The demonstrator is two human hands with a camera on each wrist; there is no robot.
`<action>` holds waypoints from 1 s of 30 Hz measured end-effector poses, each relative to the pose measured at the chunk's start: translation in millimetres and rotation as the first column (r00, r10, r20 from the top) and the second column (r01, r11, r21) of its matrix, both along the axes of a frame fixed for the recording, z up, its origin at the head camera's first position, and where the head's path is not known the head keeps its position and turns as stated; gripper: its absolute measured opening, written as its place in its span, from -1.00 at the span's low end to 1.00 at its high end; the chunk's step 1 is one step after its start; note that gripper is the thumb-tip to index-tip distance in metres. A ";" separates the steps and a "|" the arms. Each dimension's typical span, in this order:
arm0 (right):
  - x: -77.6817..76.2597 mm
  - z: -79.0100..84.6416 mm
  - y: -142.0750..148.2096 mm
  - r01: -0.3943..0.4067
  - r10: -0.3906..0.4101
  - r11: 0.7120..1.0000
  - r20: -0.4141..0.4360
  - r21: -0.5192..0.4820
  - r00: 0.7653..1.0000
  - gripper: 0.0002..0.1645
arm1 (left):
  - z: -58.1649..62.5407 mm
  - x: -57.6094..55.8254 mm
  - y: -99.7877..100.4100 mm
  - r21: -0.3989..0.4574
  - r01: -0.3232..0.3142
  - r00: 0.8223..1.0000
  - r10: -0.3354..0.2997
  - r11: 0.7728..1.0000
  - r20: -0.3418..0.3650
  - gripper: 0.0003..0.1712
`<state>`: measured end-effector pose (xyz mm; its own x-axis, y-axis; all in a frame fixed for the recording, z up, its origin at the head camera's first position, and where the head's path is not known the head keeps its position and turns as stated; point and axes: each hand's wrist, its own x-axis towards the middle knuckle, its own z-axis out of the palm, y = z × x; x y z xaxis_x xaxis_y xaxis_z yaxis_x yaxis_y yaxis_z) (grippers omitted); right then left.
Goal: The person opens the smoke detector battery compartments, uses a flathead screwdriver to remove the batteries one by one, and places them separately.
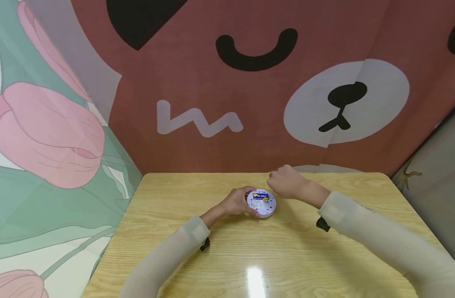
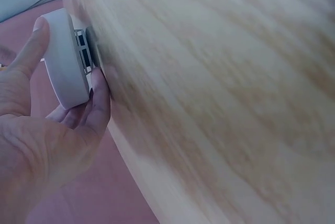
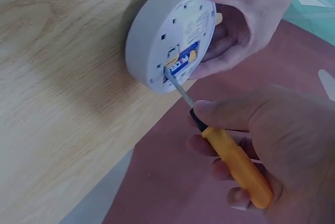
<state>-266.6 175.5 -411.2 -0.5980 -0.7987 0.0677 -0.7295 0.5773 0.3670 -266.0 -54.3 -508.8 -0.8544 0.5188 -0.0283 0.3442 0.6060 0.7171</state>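
Left hand (image 1: 234,201) grasps round white device (image 3: 140,43) by rim; right hand (image 3: 301,140) grips orange-handled screwdriver (image 3: 235,162), tip at end of blue battery (image 3: 184,58) in device's face. Wooden table (image 1: 287,256) beneath device; contact unclear. Probably best: brace rim firmly, keep left fingers off blade's line, lever shallowly, avoid scoring battery casing.
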 end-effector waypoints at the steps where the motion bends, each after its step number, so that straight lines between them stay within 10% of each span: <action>1: -0.3 0.0 -1.0 0.004 -0.004 1.000 0.001 0.013 1.000 -0.66 | -0.3 -0.2 -0.2 -0.001 -0.001 1.000 0.001 1.000 0.002 0.13; 16: -6.9 -14.1 20.9 0.044 -0.023 0.989 0.145 -0.144 0.989 -0.41 | -1.3 -1.0 -0.8 0.015 -0.005 1.000 0.005 1.000 0.005 0.12; 24: -7.4 -32.5 42.9 0.103 -0.021 0.951 0.272 -0.293 0.962 -0.92 | -1.4 0.2 -1.4 0.025 -0.003 1.000 0.003 1.000 -0.001 0.12; 30: -2.8 -50.4 55.8 0.178 -0.052 0.896 0.301 -0.408 0.952 -0.88 | -2.7 -0.1 -2.4 0.017 0.004 1.000 -0.004 1.000 -0.008 0.13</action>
<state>-269.5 231.3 -461.6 -0.7283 -0.6542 0.2042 -0.6830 0.7172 -0.1383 -266.1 -56.6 -511.6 -0.8524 0.5228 -0.0127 0.3523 0.5921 0.7248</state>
